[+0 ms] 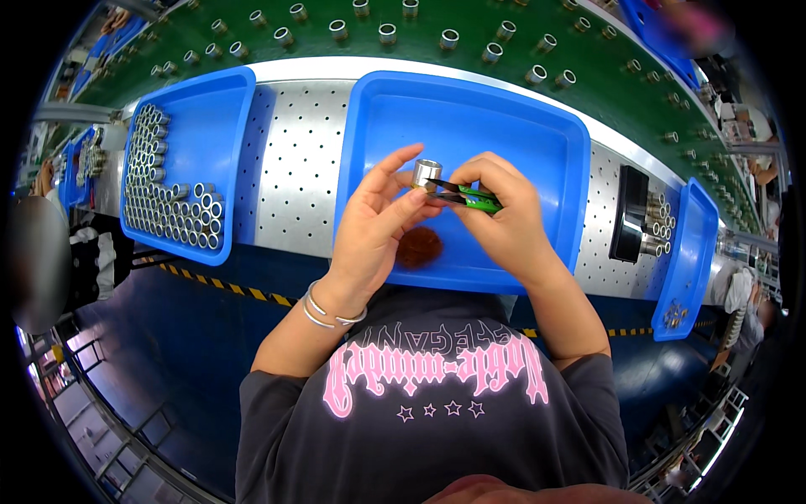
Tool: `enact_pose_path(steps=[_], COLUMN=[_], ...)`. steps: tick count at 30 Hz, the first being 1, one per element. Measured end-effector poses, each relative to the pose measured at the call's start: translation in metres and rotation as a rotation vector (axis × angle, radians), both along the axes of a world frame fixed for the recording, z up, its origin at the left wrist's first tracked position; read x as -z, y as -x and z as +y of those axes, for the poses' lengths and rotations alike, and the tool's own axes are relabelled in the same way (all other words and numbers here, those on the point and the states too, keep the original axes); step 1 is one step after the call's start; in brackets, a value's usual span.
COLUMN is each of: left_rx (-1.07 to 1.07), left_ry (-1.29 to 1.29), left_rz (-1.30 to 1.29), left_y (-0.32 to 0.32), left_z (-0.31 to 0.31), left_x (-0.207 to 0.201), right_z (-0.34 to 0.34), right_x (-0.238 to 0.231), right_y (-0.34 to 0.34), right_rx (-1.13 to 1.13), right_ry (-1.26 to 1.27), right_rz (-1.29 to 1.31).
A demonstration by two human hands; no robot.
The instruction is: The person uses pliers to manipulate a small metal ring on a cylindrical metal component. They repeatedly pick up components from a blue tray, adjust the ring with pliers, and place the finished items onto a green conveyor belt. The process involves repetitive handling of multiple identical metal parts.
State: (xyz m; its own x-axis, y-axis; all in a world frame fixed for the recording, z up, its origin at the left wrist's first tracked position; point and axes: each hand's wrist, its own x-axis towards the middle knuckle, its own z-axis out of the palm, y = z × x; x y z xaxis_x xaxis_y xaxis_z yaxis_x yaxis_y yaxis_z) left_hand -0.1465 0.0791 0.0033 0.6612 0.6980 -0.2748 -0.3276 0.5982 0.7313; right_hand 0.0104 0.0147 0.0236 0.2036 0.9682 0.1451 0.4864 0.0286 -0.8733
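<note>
Over a blue tray (520, 134) on a perforated bench (298, 160), hands (378, 208) grip a ring (426, 170) and a green tool (480, 202).

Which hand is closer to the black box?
The right hand: it's over the middle tray, left of the black box. The left hand is over the same tray, but farther left.
</note>
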Motion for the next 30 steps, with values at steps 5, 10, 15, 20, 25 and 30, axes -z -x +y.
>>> enact_pose_path(steps=[5, 10, 15, 20, 25, 30], left_rx=[0.016, 0.049, 0.046, 0.062, 0.088, 0.106], left_ry=[0.034, 0.063, 0.098, -0.048, -0.112, -0.226], left_rz=[-0.001, -0.029, -0.021, 0.004, 0.058, 0.096], left_y=[-0.002, -0.002, -0.003, -0.005, -0.005, -0.004], left_z=[0.000, 0.001, 0.001, 0.000, 0.000, -0.003], left_x=[-0.002, -0.001, -0.003, 0.003, 0.006, 0.007], right_z=[0.001, -0.001, 0.000, 0.001, -0.001, -0.005], right_x=[0.003, 0.010, 0.006, 0.008, 0.004, -0.002], right_y=[0.000, -0.001, -0.002, 0.002, 0.001, -0.001], right_rx=[0.049, 0.083, 0.072, 0.068, 0.053, 0.038], right_ry=[-0.129, -0.082, -0.093, -0.155, -0.159, -0.176], right_rz=[0.083, 0.272, 0.305, 0.247, 0.157, 0.056])
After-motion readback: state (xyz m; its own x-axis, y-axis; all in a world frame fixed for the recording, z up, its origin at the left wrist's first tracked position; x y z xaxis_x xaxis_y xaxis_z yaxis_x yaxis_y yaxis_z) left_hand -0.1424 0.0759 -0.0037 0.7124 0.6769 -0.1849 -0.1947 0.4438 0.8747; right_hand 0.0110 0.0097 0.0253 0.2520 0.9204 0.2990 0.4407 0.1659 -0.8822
